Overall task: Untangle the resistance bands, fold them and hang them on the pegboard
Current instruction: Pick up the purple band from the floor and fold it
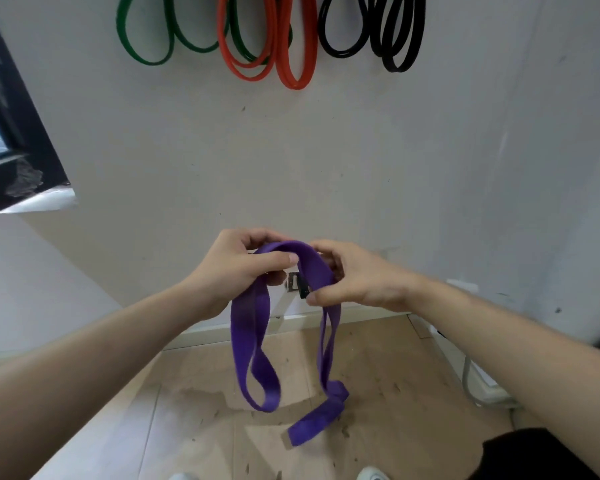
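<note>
I hold the purple band [293, 252] draped between both hands [234, 268], fingers closed on its crown; loops hang down, one seemingly twisted, hung bands [291, 46] overhead.

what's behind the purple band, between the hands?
Behind the purple band, between the left hand and right hand, a small wall socket shows against the wall. The band and fingers cover part of it.

Arms: both forearms are left bare, no sleeves seen.
Hands: left hand [234, 271] and right hand [357, 278] are ungloved, no rings.
Shoes [373, 474]: white toes are seen, near edge.
</note>
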